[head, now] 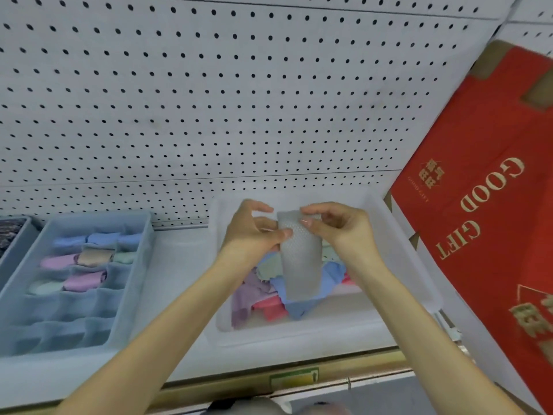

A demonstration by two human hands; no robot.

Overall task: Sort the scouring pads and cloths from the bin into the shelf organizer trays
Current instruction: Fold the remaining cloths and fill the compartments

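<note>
Scouring pad (300, 259), grey and dimpled, is held upright above the translucent white bin (299, 332), its upper edge gripped from both sides and its lower edge hanging over the loose cloths in the bin. The left edge of the pad is pinched by the left hand (251, 232), with the thumb pressed on the front face and the other fingers (263, 206) curled. The upper right corner is pinched by the right hand (338, 227), its fingers (308, 222) bent round the edge. Inside the bin a blue cloth (299, 307), a purple cloth (242, 304) and a pink cloth (269, 308) are piled together, with pale green ones partly hidden behind the pad. To the left of the bin, on the same white shelf (179, 265), a blue-grey organizer tray (134, 280) divided into compartments is set; rolled cloths in blue (101, 238), pink (58, 261), beige (95, 256) and purple (85, 280) are seen in its far compartments. A second tray (15, 253) is cut off at the left edge, and something dark and patterned is seen in it. A white pegboard (209, 100) is seen behind the shelf, and a red box (484, 190) printed "GOOD GIFT" is leaned at the right.
</note>
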